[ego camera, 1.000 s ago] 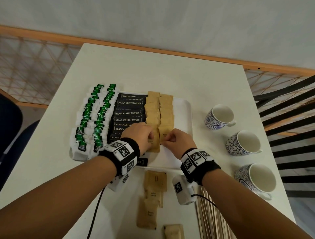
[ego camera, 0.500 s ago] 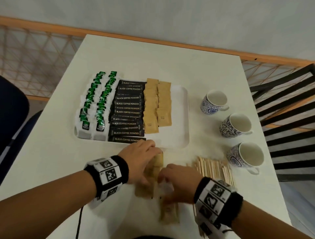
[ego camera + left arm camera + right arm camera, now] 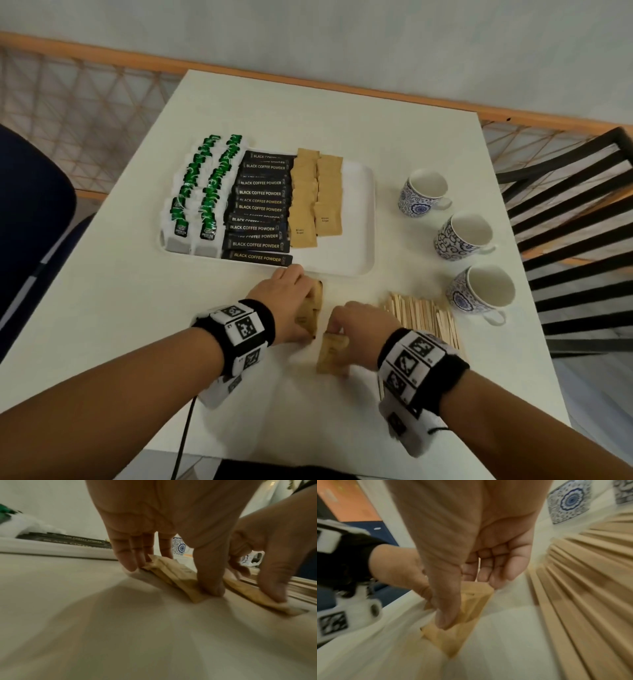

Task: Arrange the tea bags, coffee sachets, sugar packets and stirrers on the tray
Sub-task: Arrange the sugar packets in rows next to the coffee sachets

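Head view: both hands pinch sugar packets [image 3: 331, 349] between tray [image 3: 356, 260] edge and stirrers [image 3: 424, 315].

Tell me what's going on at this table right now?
A person is stocking a white tray with drink supplies. Tea bags, coffee sachets and two rows of brown sugar packets already lie on it. Both hands are on the table in front of the tray: the left hand pinches a few loose sugar packets, the right hand picks up another. The wooden stirrers lie off the tray, beside three cups.
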Demonstrator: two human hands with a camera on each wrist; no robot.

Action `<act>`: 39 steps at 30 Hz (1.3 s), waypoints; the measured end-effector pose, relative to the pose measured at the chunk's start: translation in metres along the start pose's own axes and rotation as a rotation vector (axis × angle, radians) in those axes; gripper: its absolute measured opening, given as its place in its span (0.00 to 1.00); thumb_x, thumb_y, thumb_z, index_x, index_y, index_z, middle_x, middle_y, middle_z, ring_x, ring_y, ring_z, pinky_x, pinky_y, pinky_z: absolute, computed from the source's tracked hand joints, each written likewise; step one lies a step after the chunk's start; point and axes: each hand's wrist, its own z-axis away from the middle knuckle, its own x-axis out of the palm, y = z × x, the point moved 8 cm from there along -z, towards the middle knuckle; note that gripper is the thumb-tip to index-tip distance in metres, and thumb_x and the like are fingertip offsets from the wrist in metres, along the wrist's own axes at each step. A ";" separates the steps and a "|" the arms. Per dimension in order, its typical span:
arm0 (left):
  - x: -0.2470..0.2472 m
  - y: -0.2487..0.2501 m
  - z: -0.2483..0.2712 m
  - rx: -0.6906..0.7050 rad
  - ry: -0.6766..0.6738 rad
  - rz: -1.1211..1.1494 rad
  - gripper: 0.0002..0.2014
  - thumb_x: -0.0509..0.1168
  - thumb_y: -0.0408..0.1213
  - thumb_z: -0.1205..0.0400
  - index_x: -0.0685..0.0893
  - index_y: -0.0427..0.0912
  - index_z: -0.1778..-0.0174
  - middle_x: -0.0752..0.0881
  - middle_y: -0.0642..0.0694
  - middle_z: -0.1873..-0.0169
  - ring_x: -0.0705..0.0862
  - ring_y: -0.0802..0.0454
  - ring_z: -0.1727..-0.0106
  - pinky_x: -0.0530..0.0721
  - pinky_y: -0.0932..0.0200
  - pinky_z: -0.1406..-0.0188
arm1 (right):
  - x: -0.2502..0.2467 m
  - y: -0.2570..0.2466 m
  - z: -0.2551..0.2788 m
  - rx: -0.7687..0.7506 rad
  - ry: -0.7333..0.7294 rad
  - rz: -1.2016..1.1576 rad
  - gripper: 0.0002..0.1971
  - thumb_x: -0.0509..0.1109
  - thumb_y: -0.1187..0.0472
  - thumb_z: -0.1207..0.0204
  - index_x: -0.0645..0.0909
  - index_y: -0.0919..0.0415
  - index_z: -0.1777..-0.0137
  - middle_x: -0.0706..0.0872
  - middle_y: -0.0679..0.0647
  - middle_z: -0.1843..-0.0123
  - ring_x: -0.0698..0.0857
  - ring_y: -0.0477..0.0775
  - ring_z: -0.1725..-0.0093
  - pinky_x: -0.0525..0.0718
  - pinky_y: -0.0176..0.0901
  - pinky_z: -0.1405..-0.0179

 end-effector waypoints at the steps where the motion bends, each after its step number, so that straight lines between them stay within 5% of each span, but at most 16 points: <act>1: 0.000 -0.001 -0.001 -0.022 -0.006 0.028 0.39 0.77 0.57 0.35 0.68 0.52 0.32 0.66 0.51 0.36 0.68 0.49 0.34 0.77 0.51 0.38 | -0.004 0.004 -0.003 0.020 0.006 -0.008 0.23 0.76 0.45 0.33 0.77 0.49 0.40 0.77 0.50 0.43 0.79 0.54 0.45 0.77 0.45 0.49; 3: 0.000 -0.005 -0.003 -0.075 -0.007 0.062 0.45 0.78 0.56 0.35 0.64 0.51 0.26 0.66 0.50 0.34 0.68 0.48 0.31 0.76 0.50 0.35 | -0.014 0.013 -0.007 0.051 0.044 -0.074 0.17 0.75 0.47 0.32 0.78 0.48 0.46 0.78 0.48 0.47 0.79 0.53 0.49 0.76 0.42 0.55; 6: 0.000 -0.013 -0.004 -0.151 -0.021 0.111 0.42 0.79 0.57 0.37 0.68 0.50 0.30 0.68 0.49 0.37 0.68 0.48 0.33 0.76 0.50 0.36 | -0.025 0.029 -0.011 0.114 0.137 -0.371 0.07 0.74 0.50 0.30 0.79 0.46 0.56 0.83 0.43 0.58 0.81 0.47 0.58 0.75 0.37 0.64; 10: 0.001 -0.015 -0.003 -0.187 -0.024 0.130 0.33 0.78 0.55 0.35 0.72 0.48 0.40 0.67 0.48 0.41 0.67 0.49 0.37 0.77 0.51 0.39 | -0.030 0.040 -0.013 0.163 0.174 -0.719 0.09 0.74 0.61 0.29 0.82 0.49 0.51 0.88 0.47 0.60 0.84 0.44 0.65 0.83 0.35 0.67; 14: 0.002 -0.009 -0.005 -0.165 -0.082 0.155 0.26 0.74 0.49 0.29 0.70 0.48 0.41 0.71 0.49 0.40 0.70 0.50 0.38 0.76 0.55 0.42 | -0.032 0.045 -0.015 0.157 0.195 -0.794 0.16 0.70 0.68 0.29 0.83 0.51 0.43 0.89 0.52 0.55 0.86 0.48 0.62 0.85 0.35 0.65; 18: 0.006 -0.006 -0.003 -0.195 -0.135 0.265 0.24 0.72 0.42 0.25 0.69 0.49 0.36 0.79 0.50 0.47 0.79 0.50 0.51 0.76 0.59 0.54 | -0.032 0.047 -0.018 0.161 0.220 -0.880 0.15 0.68 0.70 0.27 0.84 0.55 0.43 0.89 0.53 0.56 0.86 0.49 0.62 0.88 0.42 0.58; 23: -0.009 -0.006 -0.006 -0.138 -0.113 0.258 0.10 0.67 0.36 0.22 0.87 0.41 0.46 0.87 0.46 0.48 0.85 0.48 0.46 0.80 0.62 0.53 | -0.038 0.050 -0.021 0.158 0.274 -0.968 0.15 0.64 0.73 0.25 0.82 0.54 0.47 0.84 0.49 0.57 0.86 0.52 0.56 0.89 0.45 0.56; 27: -0.012 -0.034 -0.009 -0.304 -0.037 0.830 0.05 0.72 0.33 0.26 0.87 0.41 0.56 0.90 0.42 0.63 0.89 0.47 0.65 0.86 0.55 0.72 | -0.054 0.056 -0.026 0.142 0.429 -1.038 0.09 0.72 0.67 0.28 0.88 0.51 0.55 0.90 0.54 0.57 0.86 0.53 0.58 0.87 0.46 0.53; 30: -0.014 -0.044 -0.015 -0.357 -0.005 1.303 0.12 0.76 0.33 0.27 0.85 0.39 0.51 0.88 0.41 0.61 0.87 0.46 0.63 0.84 0.55 0.68 | -0.068 0.053 -0.029 0.090 0.535 -1.109 0.11 0.77 0.65 0.31 0.90 0.46 0.66 0.92 0.51 0.59 0.89 0.58 0.54 0.84 0.49 0.45; 32: -0.023 -0.044 -0.019 -0.358 0.016 1.539 0.13 0.72 0.31 0.24 0.83 0.36 0.44 0.87 0.40 0.59 0.86 0.47 0.63 0.83 0.58 0.71 | -0.075 0.048 -0.033 0.047 0.553 -1.128 0.14 0.78 0.67 0.32 0.90 0.44 0.69 0.92 0.49 0.61 0.89 0.58 0.56 0.86 0.49 0.47; 35: -0.036 -0.043 -0.027 -0.304 0.014 1.685 0.12 0.69 0.30 0.22 0.84 0.36 0.42 0.89 0.41 0.59 0.87 0.51 0.65 0.83 0.62 0.73 | -0.079 0.040 -0.038 0.004 0.511 -1.151 0.15 0.77 0.70 0.31 0.90 0.47 0.69 0.91 0.46 0.62 0.86 0.46 0.62 0.82 0.39 0.56; 39: -0.040 -0.054 -0.039 -0.318 0.064 1.653 0.09 0.71 0.27 0.24 0.81 0.43 0.53 0.86 0.43 0.60 0.84 0.47 0.60 0.80 0.57 0.64 | -0.082 0.025 -0.042 -0.117 0.442 -1.074 0.12 0.77 0.65 0.29 0.90 0.43 0.62 0.92 0.48 0.57 0.89 0.50 0.52 0.85 0.40 0.46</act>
